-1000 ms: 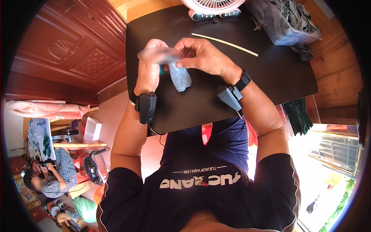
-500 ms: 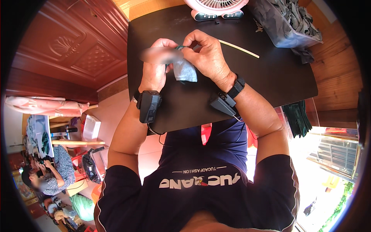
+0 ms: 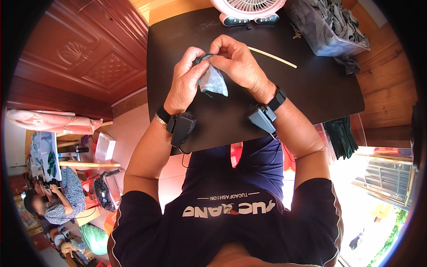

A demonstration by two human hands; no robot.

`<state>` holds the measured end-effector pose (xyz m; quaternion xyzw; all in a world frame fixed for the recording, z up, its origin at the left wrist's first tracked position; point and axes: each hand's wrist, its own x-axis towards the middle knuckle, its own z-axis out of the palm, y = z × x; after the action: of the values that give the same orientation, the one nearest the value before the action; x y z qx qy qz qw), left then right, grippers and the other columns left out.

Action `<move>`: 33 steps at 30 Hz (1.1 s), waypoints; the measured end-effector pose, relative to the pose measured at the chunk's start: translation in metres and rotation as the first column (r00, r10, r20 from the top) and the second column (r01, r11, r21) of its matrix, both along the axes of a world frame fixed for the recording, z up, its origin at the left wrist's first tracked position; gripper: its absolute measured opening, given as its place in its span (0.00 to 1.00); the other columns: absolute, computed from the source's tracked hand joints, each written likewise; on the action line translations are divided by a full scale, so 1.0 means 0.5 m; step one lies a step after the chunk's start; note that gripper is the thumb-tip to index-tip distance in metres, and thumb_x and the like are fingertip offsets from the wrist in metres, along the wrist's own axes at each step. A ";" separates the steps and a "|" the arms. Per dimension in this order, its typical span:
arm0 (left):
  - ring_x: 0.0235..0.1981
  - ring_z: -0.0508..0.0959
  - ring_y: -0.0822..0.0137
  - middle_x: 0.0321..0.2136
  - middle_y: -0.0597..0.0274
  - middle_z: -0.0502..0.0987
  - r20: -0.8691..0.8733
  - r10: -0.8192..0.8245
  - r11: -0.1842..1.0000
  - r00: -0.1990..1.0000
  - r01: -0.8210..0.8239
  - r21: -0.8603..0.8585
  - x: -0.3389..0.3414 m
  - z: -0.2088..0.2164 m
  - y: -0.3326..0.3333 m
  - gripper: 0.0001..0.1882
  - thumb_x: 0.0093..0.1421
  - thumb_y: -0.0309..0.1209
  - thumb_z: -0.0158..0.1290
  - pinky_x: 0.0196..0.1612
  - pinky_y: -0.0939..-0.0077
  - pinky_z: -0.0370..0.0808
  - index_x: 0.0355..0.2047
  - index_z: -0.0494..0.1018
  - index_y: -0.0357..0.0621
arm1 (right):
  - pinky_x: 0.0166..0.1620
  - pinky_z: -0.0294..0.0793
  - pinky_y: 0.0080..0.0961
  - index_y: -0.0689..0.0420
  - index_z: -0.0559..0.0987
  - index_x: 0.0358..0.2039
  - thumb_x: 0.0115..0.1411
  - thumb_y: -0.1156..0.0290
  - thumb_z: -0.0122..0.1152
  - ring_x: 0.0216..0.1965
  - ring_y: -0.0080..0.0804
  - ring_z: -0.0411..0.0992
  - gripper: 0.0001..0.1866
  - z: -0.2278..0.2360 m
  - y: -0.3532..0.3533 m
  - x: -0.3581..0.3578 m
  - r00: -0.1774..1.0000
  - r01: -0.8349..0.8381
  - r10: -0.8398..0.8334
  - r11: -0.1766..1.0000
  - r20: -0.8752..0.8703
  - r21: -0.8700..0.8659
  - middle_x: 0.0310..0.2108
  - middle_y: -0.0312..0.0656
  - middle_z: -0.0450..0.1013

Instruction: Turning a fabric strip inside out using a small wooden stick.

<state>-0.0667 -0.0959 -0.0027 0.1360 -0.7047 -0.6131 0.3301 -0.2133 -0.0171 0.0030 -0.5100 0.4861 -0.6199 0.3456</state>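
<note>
A small piece of grey-blue cloth [image 3: 213,82] with a dark green edge hangs between my hands above the dark table. My left hand [image 3: 187,75] pinches its upper left part between thumb and fingers. Thumb and forefinger of my right hand [image 3: 238,60] are closed on the top edge of the same cloth. The fingertips of both hands nearly meet there, and some are hidden behind the fabric. Beyond my right hand, a thin pale strip [image 3: 278,60] lies on the table.
On the dark table [image 3: 213,124], a pink fan [image 3: 249,6] stands at the far edge. A clear bin [image 3: 322,38] of grey cloth pieces is at the far right. Dark green cloth [image 3: 340,138] hangs beside the table's right edge. Another person [image 3: 66,196] sits at the far left.
My left hand has turned, so its back and thumb show more plainly. The cloth has swung slightly and spread at its lower end. Both hands still hold it.
</note>
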 end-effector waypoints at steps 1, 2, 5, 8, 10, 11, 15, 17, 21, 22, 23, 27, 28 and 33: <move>0.26 0.65 0.81 0.26 0.71 0.68 0.000 -0.001 1.000 1.000 0.001 -0.001 0.000 0.002 0.002 0.06 0.62 0.28 0.47 0.29 0.85 0.64 0.37 0.66 0.40 | 0.35 0.68 0.13 0.58 0.70 0.32 0.55 0.81 0.56 0.31 0.12 0.67 0.06 0.002 0.001 -0.005 0.997 -0.076 0.075 0.996 0.030 0.039 0.29 0.28 0.68; 0.27 0.66 0.80 0.26 0.71 0.68 0.022 0.007 1.000 1.000 -0.008 0.024 0.003 0.007 0.006 0.05 0.62 0.29 0.47 0.30 0.84 0.64 0.36 0.66 0.40 | 0.38 0.69 0.14 0.59 0.71 0.34 0.55 0.80 0.57 0.33 0.14 0.68 0.06 0.004 0.006 -0.008 0.990 -0.124 0.118 0.990 0.083 0.071 0.30 0.29 0.69; 0.28 0.66 0.80 0.27 0.71 0.67 0.014 -0.002 0.992 1.000 0.000 0.130 0.002 0.005 -0.003 0.06 0.62 0.30 0.47 0.31 0.85 0.64 0.34 0.67 0.40 | 0.40 0.71 0.15 0.60 0.72 0.36 0.54 0.80 0.57 0.34 0.17 0.70 0.08 0.017 0.015 -0.012 0.948 -0.263 0.235 0.958 0.217 0.111 0.31 0.31 0.70; 0.28 0.65 0.80 0.27 0.71 0.67 -0.029 -0.023 0.977 0.999 0.028 0.211 0.003 -0.007 -0.014 0.06 0.62 0.31 0.46 0.31 0.85 0.64 0.34 0.67 0.41 | 0.41 0.72 0.16 0.61 0.72 0.36 0.53 0.81 0.59 0.36 0.18 0.71 0.10 0.008 0.008 -0.004 0.958 -0.251 0.242 0.967 0.156 0.047 0.32 0.34 0.71; 0.28 0.65 0.80 0.26 0.71 0.67 -0.042 -0.028 0.976 0.999 0.036 0.215 0.004 -0.015 -0.016 0.07 0.63 0.32 0.46 0.31 0.85 0.64 0.34 0.67 0.41 | 0.41 0.72 0.15 0.61 0.72 0.36 0.53 0.81 0.60 0.36 0.18 0.70 0.10 0.008 0.008 0.003 0.969 -0.224 0.219 0.974 0.113 0.025 0.32 0.34 0.71; 0.28 0.65 0.80 0.27 0.71 0.67 -0.041 -0.033 0.970 0.999 0.042 0.241 0.003 -0.019 -0.015 0.07 0.62 0.32 0.46 0.31 0.85 0.64 0.34 0.67 0.41 | 0.40 0.72 0.15 0.61 0.72 0.35 0.53 0.82 0.60 0.36 0.17 0.70 0.09 0.009 0.009 0.006 0.981 -0.176 0.170 0.982 0.095 0.061 0.32 0.33 0.70; 0.30 0.67 0.80 0.28 0.71 0.69 -0.056 -0.022 0.967 0.998 0.035 0.254 -0.010 -0.011 -0.001 0.08 0.62 0.32 0.47 0.34 0.85 0.64 0.36 0.68 0.41 | 0.38 0.72 0.16 0.59 0.72 0.31 0.52 0.82 0.60 0.36 0.15 0.69 0.08 0.000 0.006 0.001 0.999 0.023 -0.020 0.997 -0.041 0.076 0.33 0.31 0.70; 0.30 0.67 0.80 0.28 0.70 0.70 -0.071 0.009 0.979 0.997 0.006 0.204 -0.010 -0.002 0.002 0.07 0.61 0.30 0.46 0.35 0.84 0.64 0.36 0.69 0.40 | 0.38 0.72 0.16 0.59 0.72 0.31 0.51 0.82 0.61 0.35 0.16 0.69 0.08 0.002 0.005 -0.001 0.991 0.061 -0.059 0.998 -0.116 0.009 0.33 0.31 0.70; 0.31 0.68 0.79 0.29 0.69 0.71 -0.082 0.023 0.994 0.996 -0.014 0.110 0.006 0.007 -0.017 0.08 0.55 0.26 0.46 0.38 0.84 0.64 0.35 0.70 0.39 | 0.39 0.72 0.18 0.58 0.72 0.29 0.49 0.83 0.61 0.35 0.20 0.70 0.09 0.013 0.012 -0.006 0.935 0.040 -0.098 0.984 -0.341 -0.174 0.35 0.33 0.70; 0.28 0.68 0.78 0.27 0.68 0.71 -0.040 0.058 0.992 0.998 -0.053 0.118 0.010 0.015 -0.018 0.08 0.52 0.25 0.44 0.35 0.84 0.65 0.32 0.70 0.38 | 0.40 0.73 0.19 0.58 0.72 0.29 0.47 0.84 0.60 0.37 0.21 0.70 0.09 0.015 0.012 -0.007 0.928 -0.002 -0.065 0.984 -0.367 -0.178 0.35 0.35 0.69; 0.28 0.68 0.78 0.27 0.68 0.71 -0.039 0.058 0.991 0.998 -0.053 0.119 0.014 0.015 -0.021 0.08 0.52 0.25 0.44 0.35 0.84 0.65 0.32 0.70 0.38 | 0.40 0.73 0.19 0.58 0.72 0.29 0.47 0.84 0.60 0.37 0.21 0.70 0.09 0.018 0.012 -0.005 0.928 -0.001 -0.064 0.984 -0.366 -0.177 0.35 0.35 0.69; 0.22 0.69 0.76 0.22 0.66 0.71 0.022 0.075 0.983 0.997 -0.078 0.169 0.014 0.013 -0.030 0.10 0.50 0.27 0.41 0.26 0.83 0.65 0.29 0.71 0.38 | 0.39 0.75 0.20 0.58 0.74 0.29 0.45 0.84 0.61 0.40 0.26 0.72 0.10 0.027 0.017 0.006 0.905 -0.030 -0.136 0.925 -0.404 -0.379 0.35 0.38 0.69; 0.22 0.69 0.76 0.22 0.66 0.71 0.026 0.066 0.981 0.997 -0.069 0.181 0.015 0.011 -0.033 0.10 0.49 0.27 0.42 0.26 0.83 0.65 0.29 0.71 0.38 | 0.41 0.76 0.21 0.58 0.74 0.30 0.47 0.86 0.59 0.41 0.27 0.72 0.11 0.028 0.018 0.010 0.954 -0.012 -0.099 0.930 -0.284 -0.367 0.37 0.39 0.68; 0.21 0.69 0.76 0.21 0.65 0.71 0.049 0.032 0.967 0.998 -0.043 0.252 0.014 0.002 -0.040 0.10 0.49 0.27 0.42 0.25 0.82 0.65 0.28 0.71 0.38 | 0.45 0.77 0.24 0.58 0.74 0.34 0.48 0.89 0.56 0.43 0.30 0.71 0.14 0.030 0.018 0.022 0.976 -0.037 -0.042 0.934 -0.214 -0.354 0.41 0.40 0.66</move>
<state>-0.0599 -0.1160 -0.0014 0.2039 -0.6254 -0.6883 0.3059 -0.2022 -0.0081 0.0180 -0.6283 0.4015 -0.6383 0.1913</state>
